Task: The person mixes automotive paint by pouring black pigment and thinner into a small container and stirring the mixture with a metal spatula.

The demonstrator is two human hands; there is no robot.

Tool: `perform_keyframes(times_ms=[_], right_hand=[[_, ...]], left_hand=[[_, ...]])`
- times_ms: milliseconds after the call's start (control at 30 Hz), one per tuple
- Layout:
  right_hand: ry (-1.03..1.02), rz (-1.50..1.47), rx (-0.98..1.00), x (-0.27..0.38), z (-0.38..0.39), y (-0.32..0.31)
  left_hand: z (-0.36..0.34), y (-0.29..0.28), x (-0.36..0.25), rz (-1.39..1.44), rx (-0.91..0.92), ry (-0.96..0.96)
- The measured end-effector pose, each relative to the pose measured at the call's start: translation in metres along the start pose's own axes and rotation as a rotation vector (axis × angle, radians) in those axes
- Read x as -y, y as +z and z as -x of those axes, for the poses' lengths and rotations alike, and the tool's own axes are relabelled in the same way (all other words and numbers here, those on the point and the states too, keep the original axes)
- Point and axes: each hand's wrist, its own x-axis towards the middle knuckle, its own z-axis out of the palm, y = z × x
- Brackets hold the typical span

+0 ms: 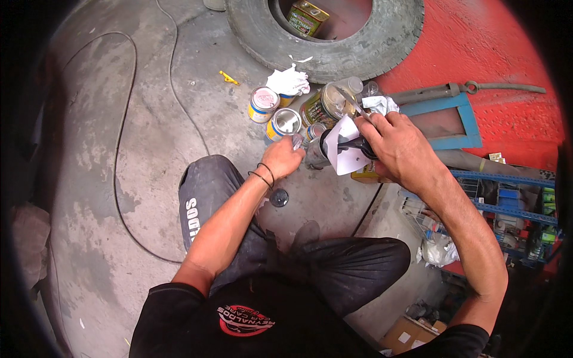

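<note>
My right hand [399, 146] is closed at the top of a thin grey strip [356, 106] that slants over an open round can [337, 101]. Below those fingers is a folded white sheet [346, 155] with dark spots, beside a glossy black part whose kind I cannot make out. A greyish see-through cup [315, 154] stands against the sheet. My left hand [285, 158] is closed near the cup, with a small clear, crumpled-looking piece [297, 141] at its fingertips. In front of it are an open can with a shiny inside [286, 122] and a pink-topped can [264, 102].
A large tyre [325, 65] lies at the back, a rectangular tin [307, 19] inside it. White crumpled paper [289, 80], a yellow clip-like piece [228, 78] and a black round lid [279, 197] are on the concrete. A cable [121, 137] crosses the left; a blue rack [507, 209] stands right.
</note>
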Motion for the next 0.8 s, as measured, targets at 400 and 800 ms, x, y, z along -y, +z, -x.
perform_keyframes(times_ms=[400,800], right_hand=[[0.002,0.078,0.025,0.004,-0.003,-0.002],[0.011,0.163,0.071,0.008,-0.006,0.004]], left_hand=[[0.007,-0.011,-0.014,-0.012,-0.074,0.058],[0.006,-0.01,-0.012,-0.039,-0.134,0.088]])
